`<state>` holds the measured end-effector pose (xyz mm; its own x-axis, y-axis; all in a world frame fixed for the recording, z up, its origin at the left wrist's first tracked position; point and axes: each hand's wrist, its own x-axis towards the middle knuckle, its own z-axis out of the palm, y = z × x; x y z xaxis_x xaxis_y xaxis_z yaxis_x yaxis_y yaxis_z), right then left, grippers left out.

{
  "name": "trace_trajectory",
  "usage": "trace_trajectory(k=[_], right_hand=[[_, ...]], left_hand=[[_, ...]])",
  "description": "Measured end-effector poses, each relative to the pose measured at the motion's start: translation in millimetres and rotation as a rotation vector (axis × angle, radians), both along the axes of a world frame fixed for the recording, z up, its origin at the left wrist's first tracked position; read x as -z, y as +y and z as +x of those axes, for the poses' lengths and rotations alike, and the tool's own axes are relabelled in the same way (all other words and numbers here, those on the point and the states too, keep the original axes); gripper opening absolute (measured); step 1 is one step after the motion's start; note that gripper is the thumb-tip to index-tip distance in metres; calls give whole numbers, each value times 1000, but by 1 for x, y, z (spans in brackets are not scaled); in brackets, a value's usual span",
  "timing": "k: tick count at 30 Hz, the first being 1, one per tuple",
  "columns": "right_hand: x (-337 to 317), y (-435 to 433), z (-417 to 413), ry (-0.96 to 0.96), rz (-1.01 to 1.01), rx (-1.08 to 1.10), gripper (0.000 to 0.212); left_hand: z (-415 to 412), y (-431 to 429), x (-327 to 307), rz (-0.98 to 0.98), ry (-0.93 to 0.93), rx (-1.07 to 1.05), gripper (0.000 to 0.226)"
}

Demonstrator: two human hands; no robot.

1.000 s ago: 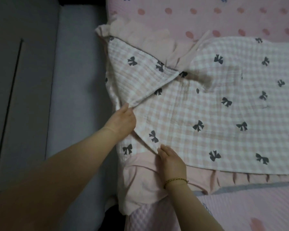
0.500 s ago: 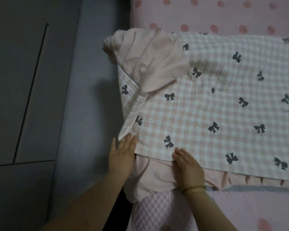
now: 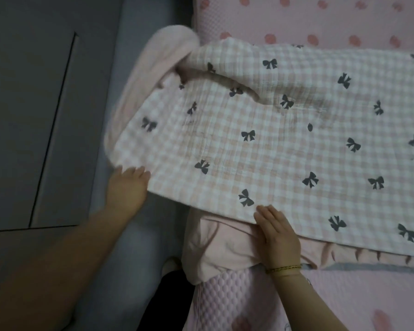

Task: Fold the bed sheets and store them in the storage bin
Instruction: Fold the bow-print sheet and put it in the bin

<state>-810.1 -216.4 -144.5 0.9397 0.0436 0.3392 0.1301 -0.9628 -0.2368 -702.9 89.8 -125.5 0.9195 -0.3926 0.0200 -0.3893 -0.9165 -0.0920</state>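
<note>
Leftward, sheet [image 3: 273,144] corner overhung bed [image 3: 320,20] edge above grey floor [image 3: 34,115]; left hand [image 3: 127,187] touched it, grip unclear; right hand [image 3: 277,232] lay flat on hem.

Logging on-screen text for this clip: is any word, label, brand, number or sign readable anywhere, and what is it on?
None: no readable text appears anywhere in this view.
The checked sheet carries only printed dark bows, no lettering.
The bed cover shows only pink dots.
The bracelet is too small to show any marking.
</note>
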Motion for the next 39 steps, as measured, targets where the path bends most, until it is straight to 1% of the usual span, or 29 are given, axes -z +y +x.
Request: trace_trajectory(k=[1,3,4,5,6,9,10,12,13,15,17,19,22,24,25,27,28,30,32,34,35,37,38,39], right_hand=[[1,0,-1,25,-25,3,58],[0,4,-1,121,-109,15,42],[-3,6,1,197,-123,29,38],[-5,8,3,255,-125,31,40],[-7,8,6,277,-113,33,41],[-13,6,11,174,-14,10,38],[-18,5,13,125,50,8,37],[-29,4,9,32,151,23,37],[-33,5,3,10,177,29,37],[-36,3,-13,39,181,16,36],[-31,-3,-28,149,142,14,37],[-27,-6,-34,259,84,24,39],[-30,-4,-27,334,59,28,39],[-41,-4,-21,330,96,2,38],[-47,-4,-17,298,110,-5,38],[-60,-8,-6,235,139,-13,36],[-66,-9,2,227,135,-10,33],[-80,-10,19,194,120,0,25],[-97,-10,42,276,128,20,27],[-109,-15,62,494,128,33,31],[-112,-18,71,581,89,12,33],[-117,-23,81,637,13,1,34],[-115,-25,87,629,-11,15,34],[-114,-28,93,620,-18,35,33]], left_hand=[[-21,-1,10,-39,33,-19,34],[-54,-9,25,-56,70,-81,33],[-62,-14,29,-81,92,-98,26],[-66,-19,30,-109,103,-93,16],[-67,-22,32,-131,105,-93,11],[-62,-10,31,-192,145,-191,11],[-62,-3,29,-220,170,-222,17],[-72,5,28,-281,189,-244,37],[-81,5,28,-305,182,-231,41],[-102,-3,25,-310,158,-185,42],[-117,-15,27,-287,174,-135,37],[-124,-23,26,-274,211,-143,32],[-122,-27,27,-222,219,-166,32],[-120,-29,20,-189,275,-249,33],[-117,-30,14,-182,316,-313,32],[-114,-38,-1,-258,365,-446,25],[-115,-46,-7,-319,345,-480,26],[-121,-64,-18,-339,280,-422,32],[-116,-78,-25,-294,236,-335,34],[-100,-90,-23,-286,248,-330,29],[-89,-95,-22,-264,245,-324,26],[-65,-101,-24,-202,226,-326,14],[-50,-102,-27,-176,255,-378,18],[-35,-102,-28,-162,227,-407,23]])
